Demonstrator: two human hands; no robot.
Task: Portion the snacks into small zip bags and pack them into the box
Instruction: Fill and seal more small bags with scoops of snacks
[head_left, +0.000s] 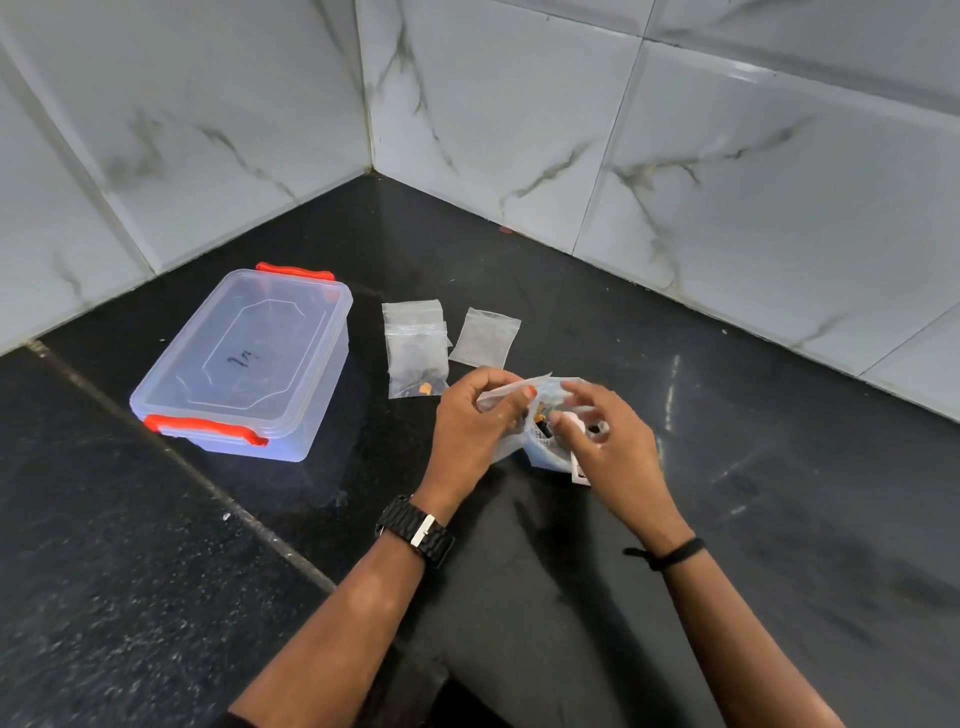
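The left hand (470, 415) pinched a small zip bag (511, 395) open so the right hand's (605, 431) loosely curled fingers (571, 423) could drop snacks in.

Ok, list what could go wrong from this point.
1. The left hand and right hand work a clear bag above the open snack packet; pieces could spill onto the dark counter.
2. The box still has its lid on with red latches down, so packing will need a free hand first.
3. The filled bag lies close by; whether it is sealed cannot be told, and a nudge may scatter its contents.
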